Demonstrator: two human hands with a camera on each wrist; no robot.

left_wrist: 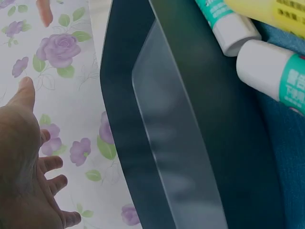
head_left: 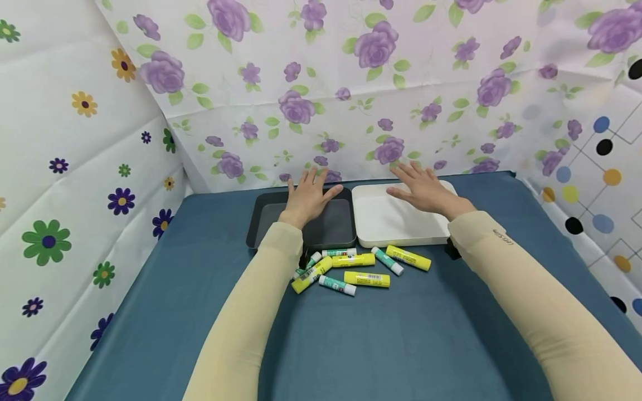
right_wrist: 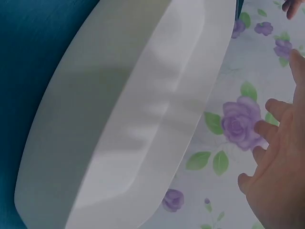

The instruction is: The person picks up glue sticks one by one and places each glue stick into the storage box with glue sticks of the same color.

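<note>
My left hand (head_left: 307,197) is spread over the dark grey tray (head_left: 261,214), fingers straight and nothing in them. Over the white tray (head_left: 373,223) hovers my right hand (head_left: 423,190), its fingers likewise extended and holding nothing. Both wrist views show the palms raised above the tray rims. In front of the trays lie several yellow glue sticks (head_left: 366,279) and several green glue sticks with white caps (head_left: 337,285), loosely grouped. Part of the green stick (head_left: 315,257) nearest the left sleeve is hidden under a yellow one.
The trays stand side by side at the back of a table with a blue cloth (head_left: 381,345). Behind them hangs a flowered sheet (head_left: 331,117). Patterned sheets also close off the left side (head_left: 90,184) and the right side (head_left: 592,184).
</note>
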